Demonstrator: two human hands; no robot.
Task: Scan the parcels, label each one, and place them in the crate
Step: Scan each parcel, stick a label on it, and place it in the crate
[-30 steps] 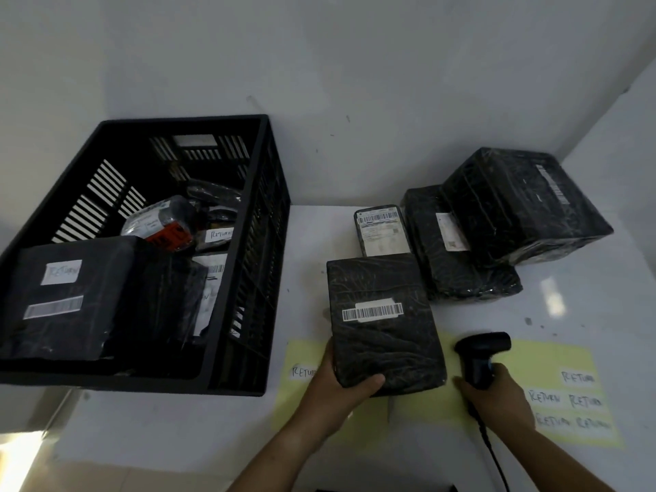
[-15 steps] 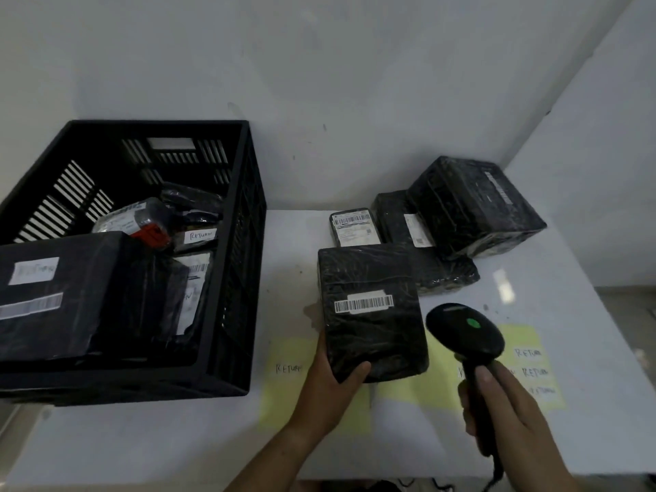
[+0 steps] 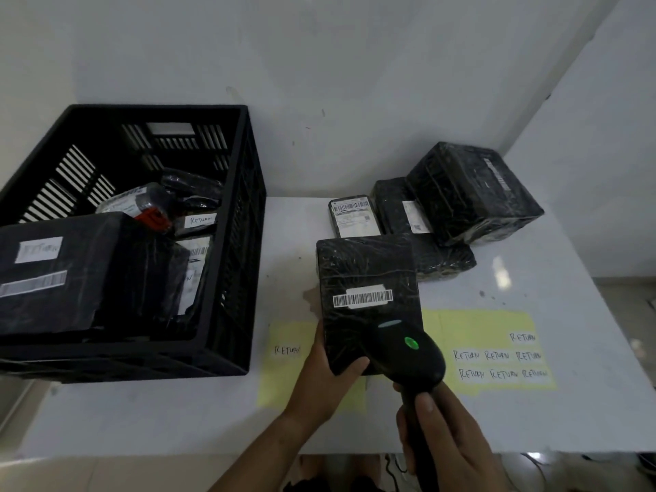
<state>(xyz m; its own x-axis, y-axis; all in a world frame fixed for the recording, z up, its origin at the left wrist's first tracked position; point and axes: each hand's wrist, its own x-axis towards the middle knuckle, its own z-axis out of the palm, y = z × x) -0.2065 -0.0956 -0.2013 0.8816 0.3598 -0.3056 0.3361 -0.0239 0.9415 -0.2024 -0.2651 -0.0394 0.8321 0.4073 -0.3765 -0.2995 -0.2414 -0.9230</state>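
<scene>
The left hand [image 3: 321,378] grips the black-wrapped parcel [image 3: 367,300] on the worktop [image 3: 142,417], steadying its barcode label [image 3: 362,298] upward; right-hand fingers [image 3: 426,413] wrap the barcode scanner [image 3: 408,353], aimed there.

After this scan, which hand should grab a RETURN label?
Probably left: the left hand grips the parcel, and a lone RETURN label lies right beside it. The right hand is full with the scanner.

White table [image 3: 149,417]: black crate [image 3: 244,243], wrapped parcels [image 3: 472,193], yellow label sheets [image 3: 475,324]
</scene>
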